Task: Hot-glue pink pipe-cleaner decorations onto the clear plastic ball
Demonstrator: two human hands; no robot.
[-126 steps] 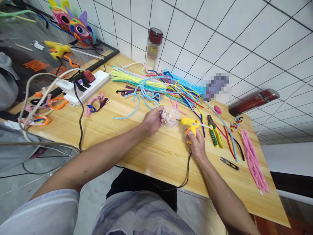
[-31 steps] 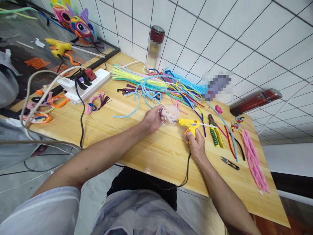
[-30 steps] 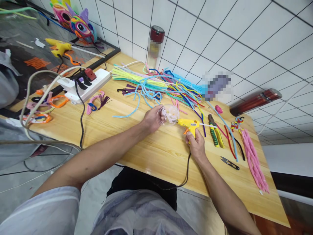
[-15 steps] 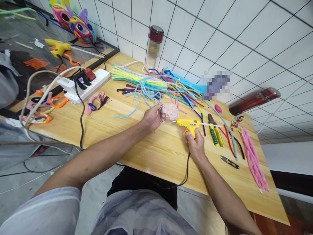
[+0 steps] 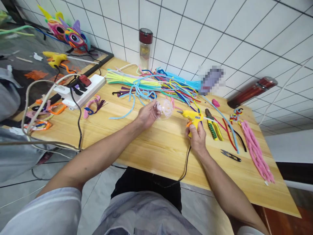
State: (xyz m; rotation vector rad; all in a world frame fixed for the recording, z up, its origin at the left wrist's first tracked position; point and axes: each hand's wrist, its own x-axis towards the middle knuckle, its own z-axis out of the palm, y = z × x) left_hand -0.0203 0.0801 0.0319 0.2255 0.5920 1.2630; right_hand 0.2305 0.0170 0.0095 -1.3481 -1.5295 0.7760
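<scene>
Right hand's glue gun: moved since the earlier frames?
Yes. The yellow glue gun has shifted to the right, narrowing the gap to the green-and-yellow-handled pliers, which lie still.

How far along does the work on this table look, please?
Already shaped, it seems: the pink loop with its purple tassel and the colourful eyed figures. In hand: the left hand holds a clear round piece; the right hand holds a yellow glue gun, nozzle apart from it. Left: pipe cleaners lie loose; remaining steps cannot be told.
</scene>
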